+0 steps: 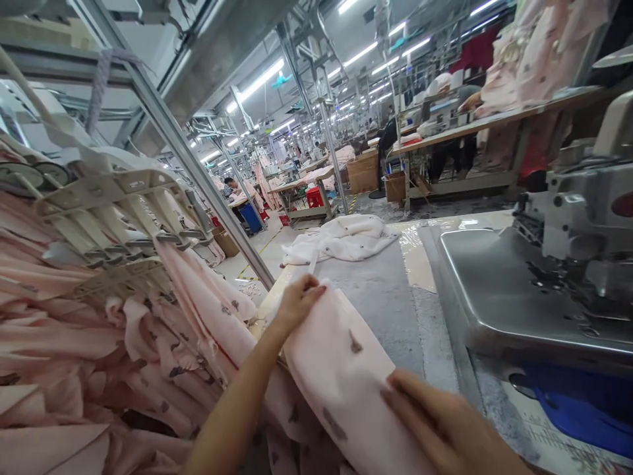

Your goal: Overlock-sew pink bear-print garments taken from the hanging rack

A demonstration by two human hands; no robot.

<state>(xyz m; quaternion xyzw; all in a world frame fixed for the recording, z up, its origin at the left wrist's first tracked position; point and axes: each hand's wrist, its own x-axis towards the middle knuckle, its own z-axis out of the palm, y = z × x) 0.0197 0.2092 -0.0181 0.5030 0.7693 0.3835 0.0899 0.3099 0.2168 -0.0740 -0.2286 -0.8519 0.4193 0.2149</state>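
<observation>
A pink fabric piece (341, 356) with brown printed shapes lies stretched between my hands, over the near edge of the grey-topped table. My left hand (299, 300) pinches its far corner, fingers closed. At the lower right, my right hand (440, 412) grips the fabric's right edge between thumb and fingers, slightly blurred. The near part of the fabric hangs down below the table edge. A crumpled white cloth (346, 239) with small dark spots rests at the far end of the table, just beyond my left hand.
At right stands a sewing machine (583, 218) on a shiny metal bed (479, 284). Pink pieces (64, 316) hang from a clip hanger (128, 198) at left, beside a slanting metal post (198, 171). Behind are workbenches (459, 132) and people at work.
</observation>
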